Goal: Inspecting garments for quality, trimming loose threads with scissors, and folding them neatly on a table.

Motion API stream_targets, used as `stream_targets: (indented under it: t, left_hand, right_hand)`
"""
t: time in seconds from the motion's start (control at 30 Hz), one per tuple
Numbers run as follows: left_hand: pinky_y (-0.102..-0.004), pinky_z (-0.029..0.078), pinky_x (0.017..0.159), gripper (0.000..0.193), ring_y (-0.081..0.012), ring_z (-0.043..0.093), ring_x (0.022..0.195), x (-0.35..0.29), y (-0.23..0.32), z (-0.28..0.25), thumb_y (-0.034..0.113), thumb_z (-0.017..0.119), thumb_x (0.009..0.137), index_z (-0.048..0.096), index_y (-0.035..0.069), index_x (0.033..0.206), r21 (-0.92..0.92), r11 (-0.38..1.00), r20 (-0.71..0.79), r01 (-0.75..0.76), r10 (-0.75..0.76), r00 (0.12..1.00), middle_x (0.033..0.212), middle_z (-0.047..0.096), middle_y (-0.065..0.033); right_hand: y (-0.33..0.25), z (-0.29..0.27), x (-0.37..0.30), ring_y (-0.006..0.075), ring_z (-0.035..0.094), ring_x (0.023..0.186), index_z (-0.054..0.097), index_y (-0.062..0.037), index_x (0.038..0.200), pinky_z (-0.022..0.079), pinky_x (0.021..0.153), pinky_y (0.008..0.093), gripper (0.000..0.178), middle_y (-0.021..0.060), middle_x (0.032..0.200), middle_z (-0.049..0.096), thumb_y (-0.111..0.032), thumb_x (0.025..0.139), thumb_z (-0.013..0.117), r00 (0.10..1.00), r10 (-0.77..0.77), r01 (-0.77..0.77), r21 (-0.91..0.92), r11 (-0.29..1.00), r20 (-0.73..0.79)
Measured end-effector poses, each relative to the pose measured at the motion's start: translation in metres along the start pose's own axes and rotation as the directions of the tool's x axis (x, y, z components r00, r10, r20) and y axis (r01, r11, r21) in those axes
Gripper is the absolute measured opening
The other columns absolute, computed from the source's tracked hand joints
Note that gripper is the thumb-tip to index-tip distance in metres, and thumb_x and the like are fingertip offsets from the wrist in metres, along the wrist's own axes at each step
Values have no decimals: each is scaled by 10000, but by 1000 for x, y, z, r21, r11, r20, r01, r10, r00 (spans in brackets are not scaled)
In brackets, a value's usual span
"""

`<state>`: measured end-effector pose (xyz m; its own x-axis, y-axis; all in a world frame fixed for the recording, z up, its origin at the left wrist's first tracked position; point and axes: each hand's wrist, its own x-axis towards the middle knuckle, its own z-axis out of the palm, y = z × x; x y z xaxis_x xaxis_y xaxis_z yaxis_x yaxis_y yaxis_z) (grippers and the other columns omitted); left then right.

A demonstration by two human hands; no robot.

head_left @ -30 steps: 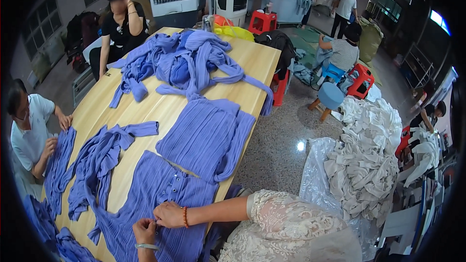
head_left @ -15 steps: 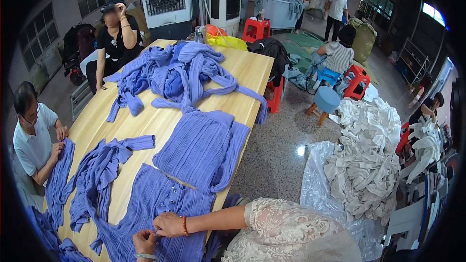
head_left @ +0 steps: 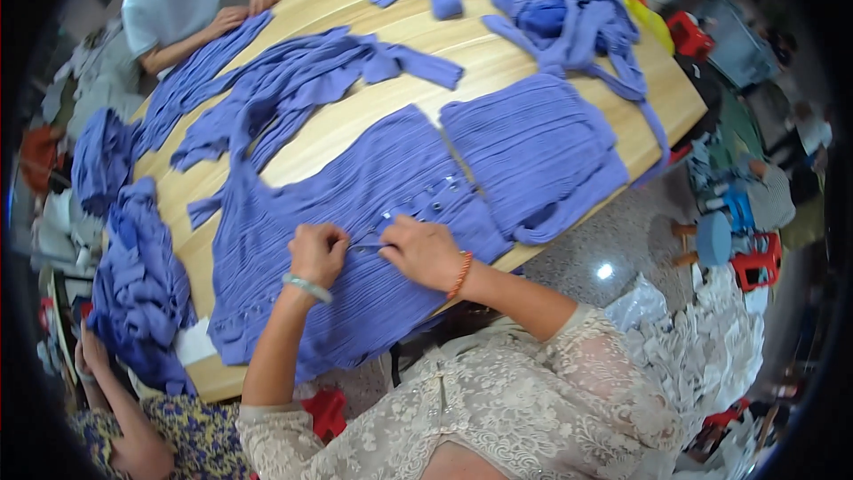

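Note:
A periwinkle ribbed-knit cardigan (head_left: 373,160) lies spread on the wooden table (head_left: 677,114) in front of me, its buttoned front band running between my hands. My left hand (head_left: 318,256), with a pale bangle at the wrist, is closed in a pinch at that band. Close to its right, my right hand (head_left: 421,253), wearing an orange beaded bracelet, also pinches the band with bent fingers. A thin pale line spans the gap between them, too small to name. Beyond my right hand lies a folded periwinkle garment (head_left: 533,147).
Crumpled periwinkle garments (head_left: 577,13) are heaped at the far right, more (head_left: 142,276) at the left edge. A co-worker in a white shirt (head_left: 173,13) handles a garment across the table. Another person's patterned sleeve (head_left: 178,436) shows lower left. White cloth (head_left: 711,338) lies on the floor right.
My view has swung down and left, so the table and hands sit higher in it. The hands have moved slightly apart, still pinching the cardigan's band.

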<state>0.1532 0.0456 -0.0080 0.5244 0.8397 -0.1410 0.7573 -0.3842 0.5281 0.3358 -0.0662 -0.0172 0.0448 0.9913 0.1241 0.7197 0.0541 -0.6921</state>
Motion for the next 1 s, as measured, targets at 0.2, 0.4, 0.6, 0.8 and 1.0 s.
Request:
stream_targets:
  t: [0.2, 0.4, 0.6, 0.8, 1.0]
  left_hand:
    - [-425, 337, 879, 73, -276, 520, 1001, -10, 29, 0, 165, 692, 750, 686, 107, 794, 46, 987, -140, -152, 157, 978, 911, 661, -55]
    - [-410, 339, 864, 87, -274, 538, 958, 14, 43, 9, 91, 706, 689, 683, 88, 772, 55, 992, 2, -114, 114, 994, 801, 658, -83]
    - [-398, 436, 744, 80, -212, 615, 727, 20, 26, 14, 130, 679, 722, 706, 69, 765, 99, 991, 64, -93, 87, 994, 670, 656, -62]
    - [-441, 428, 802, 124, -278, 633, 771, 22, 19, 15, 233, 691, 742, 731, 116, 753, -90, 991, 172, 98, -81, 982, 723, 692, -81]
    - [-269, 494, 581, 131, -101, 606, 563, 19, 27, 13, 151, 703, 750, 718, 29, 796, -79, 996, 90, 28, -21, 996, 654, 674, -56]
  right_hand:
    - [-8, -6, 8, 305, 638, 787, 666, -72, 877, 507, 702, 404, 158, 87, 886, 626, -215, 812, 685, 998, 28, -30, 26, 999, 48]
    - [-1, -9, 13, 338, 640, 822, 665, -70, 889, 508, 725, 440, 178, 113, 904, 626, -231, 816, 678, 997, 62, -63, 21, 998, 52]
    - [6, 6, 22, 316, 642, 820, 679, -52, 824, 512, 728, 404, 182, 124, 847, 648, -233, 801, 674, 999, 38, -38, 30, 999, 1]
    - [3, 8, 21, 321, 646, 845, 684, -33, 821, 503, 757, 417, 227, 131, 841, 669, -257, 792, 694, 994, 106, -107, 84, 991, 26]
    - [8, 10, 22, 323, 654, 875, 697, -48, 839, 513, 776, 421, 232, 147, 873, 685, -278, 810, 690, 990, 133, -138, 110, 984, 53]
